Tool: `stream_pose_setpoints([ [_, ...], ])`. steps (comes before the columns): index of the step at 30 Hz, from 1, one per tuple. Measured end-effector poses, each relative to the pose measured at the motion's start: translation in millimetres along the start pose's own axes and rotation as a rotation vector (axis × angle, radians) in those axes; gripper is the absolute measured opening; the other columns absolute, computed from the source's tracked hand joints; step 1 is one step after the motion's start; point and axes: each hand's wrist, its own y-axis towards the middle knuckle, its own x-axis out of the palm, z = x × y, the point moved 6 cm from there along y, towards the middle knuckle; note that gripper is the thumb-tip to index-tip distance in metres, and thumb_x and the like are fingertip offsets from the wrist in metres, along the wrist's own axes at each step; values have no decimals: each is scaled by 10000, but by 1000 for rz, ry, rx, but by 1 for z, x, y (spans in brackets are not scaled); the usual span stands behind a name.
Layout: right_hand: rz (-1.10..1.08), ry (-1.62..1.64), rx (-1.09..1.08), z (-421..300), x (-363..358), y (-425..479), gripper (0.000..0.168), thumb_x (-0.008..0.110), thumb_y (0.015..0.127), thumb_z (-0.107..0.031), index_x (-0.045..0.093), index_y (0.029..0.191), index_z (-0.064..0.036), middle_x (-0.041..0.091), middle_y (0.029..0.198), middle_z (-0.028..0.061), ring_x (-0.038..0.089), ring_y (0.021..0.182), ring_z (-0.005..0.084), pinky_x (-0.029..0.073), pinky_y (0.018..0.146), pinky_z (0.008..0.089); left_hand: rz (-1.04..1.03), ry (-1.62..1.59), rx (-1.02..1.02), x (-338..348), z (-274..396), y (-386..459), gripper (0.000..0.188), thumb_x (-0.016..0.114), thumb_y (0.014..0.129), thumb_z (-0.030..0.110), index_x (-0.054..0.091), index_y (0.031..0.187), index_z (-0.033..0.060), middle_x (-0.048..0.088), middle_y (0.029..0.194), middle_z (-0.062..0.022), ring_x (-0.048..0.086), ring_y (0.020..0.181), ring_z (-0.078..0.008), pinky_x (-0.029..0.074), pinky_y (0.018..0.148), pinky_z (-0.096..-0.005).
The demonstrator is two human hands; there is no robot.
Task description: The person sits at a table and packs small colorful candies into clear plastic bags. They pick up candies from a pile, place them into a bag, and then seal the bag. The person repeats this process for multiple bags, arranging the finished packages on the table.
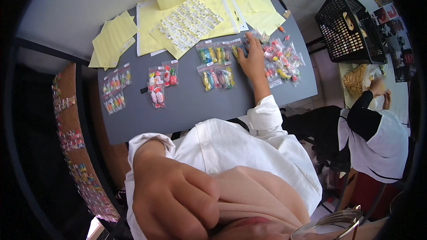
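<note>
My right hand [252, 58] rests over the grey table, thumb and fingers spread, at the edge of a small zip bag of blue and yellow items [236, 48]. That bag lies at the right end of a row of similar labelled zip bags [214, 54], with two more bags [217, 77] below. Right of the hand is a heap of loose pink, yellow and orange wrapped pieces and bags [282, 58]. Close to the camera, my left hand [176, 196] is raised by my chin and headscarf with its fingers curled. Its palm side is hidden.
Sheets of white labels [190, 23] lie on yellow paper [146, 26] at the back. Further bags [160, 83] lie left. A board hung with small packets [75, 133] stands leftward. A black crate [350, 26] and a co-worker [373, 133] are at right.
</note>
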Motion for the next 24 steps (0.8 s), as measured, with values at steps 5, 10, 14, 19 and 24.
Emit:
stream_pose_setpoints([
  [5, -116, -25, 50, -21, -4, -19, 316, 611, 744, -39, 559, 1055, -9, 541, 1055, 166, 532, 983, 346, 437, 842, 370, 14, 49, -1, 4, 11, -10, 69, 526, 819, 113, 578, 773, 109, 586, 876, -24, 610, 757, -224, 380, 650, -371],
  [10, -4, -187, -34, -30, -23, -29, 295, 641, 727, -75, 587, 1016, -49, 553, 1037, 128, 531, 974, 314, 412, 832, 382, -130, 96, -29, -1, 4, 2, 111, 525, 822, 125, 568, 721, 109, 566, 844, -13, 592, 739, -217, 375, 609, -348],
  [14, 55, -477, 49, -24, -67, -39, 303, 679, 707, -149, 594, 990, -82, 565, 1025, 92, 538, 931, 274, 386, 791, 389, -4, 179, 109, -5, 6, 0, 115, 526, 816, 132, 565, 710, 108, 560, 829, 0, 588, 744, -212, 366, 585, -334],
  [19, -74, -680, 327, 15, -101, -65, 384, 683, 724, -305, 572, 996, -58, 573, 959, 113, 534, 917, 272, 340, 806, 407, 213, 175, -32, -43, -10, -25, 171, 511, 801, 137, 502, 635, 100, 495, 738, -56, 514, 668, -217, 366, 554, -310],
  [24, -93, -313, 294, 22, -100, -72, 367, 701, 724, -186, 558, 1017, -18, 576, 821, 104, 558, 759, 234, 403, 686, 343, 423, 528, -575, -103, -65, -91, 162, 539, 813, 182, 472, 732, 59, 453, 820, -56, 459, 763, -167, 352, 648, -270],
])
